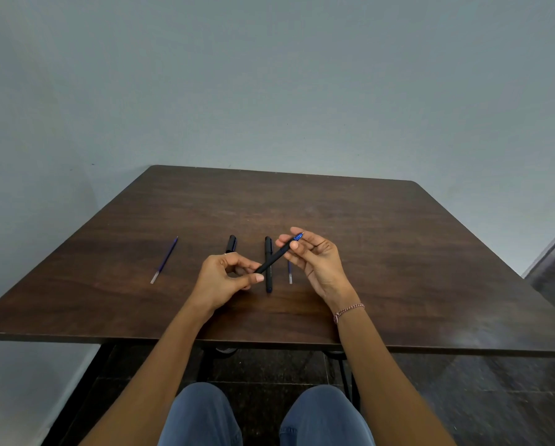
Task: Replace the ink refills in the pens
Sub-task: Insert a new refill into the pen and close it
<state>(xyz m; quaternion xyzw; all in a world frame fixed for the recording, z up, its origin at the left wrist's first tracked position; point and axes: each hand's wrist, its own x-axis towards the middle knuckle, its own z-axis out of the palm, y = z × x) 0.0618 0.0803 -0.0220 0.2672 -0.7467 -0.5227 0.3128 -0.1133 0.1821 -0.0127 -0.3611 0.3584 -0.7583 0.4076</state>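
A black pen (274, 257) with a blue tip is held slantwise above the dark wooden table (382, 239). My left hand (224, 280) pinches its lower end. My right hand (314, 259) pinches its upper end near the blue tip. Under it a second black pen (268, 281) lies lengthwise on the table. A black cap (231, 243) lies behind my left hand. One blue refill (164, 259) lies at the left. Another refill (290, 275) lies beside my right hand, partly hidden by it.
The table stands against a plain grey wall (269, 91). My knees in blue jeans (263, 416) are under the near edge, with dark floor and the table's metal legs (347, 375) below.
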